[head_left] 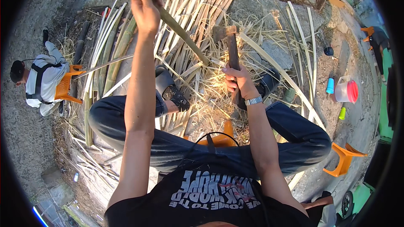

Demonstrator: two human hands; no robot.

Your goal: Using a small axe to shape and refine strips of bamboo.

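Outdoor ground of grey stone and packed earth [360, 122], seen from above and bent toward the rim by the lens. Across its middle lies a fanned heap of pale, narrow split-bamboo strips [206, 6], with straw-coloured, curled shavings [219, 88] beside it. The left hand [146, 10], raised at upper left, has its fingers curled around a long, olive-green bamboo pole [182, 32], which slants down to the right; its lower end is over the shavings, and whether it touches them cannot be told. The right hand [239, 79], below a silver-coloured metal wristwatch [254, 100], is closed around the dark wooden handle of a hatchet with a rust-brown metal head [232, 52], held head uppermost, just right of the pole's lower end. Lettering: several lines of pale block capitals, overlaid with reddish marks, on the wearer's black T-shirt [168, 214]. At left, a co-worker [40, 69] in a pale top with black straps sits on an orange plastic seat [64, 85]. At right stand a blue plastic cup [330, 86] and a clear, red-lidded container [343, 92].
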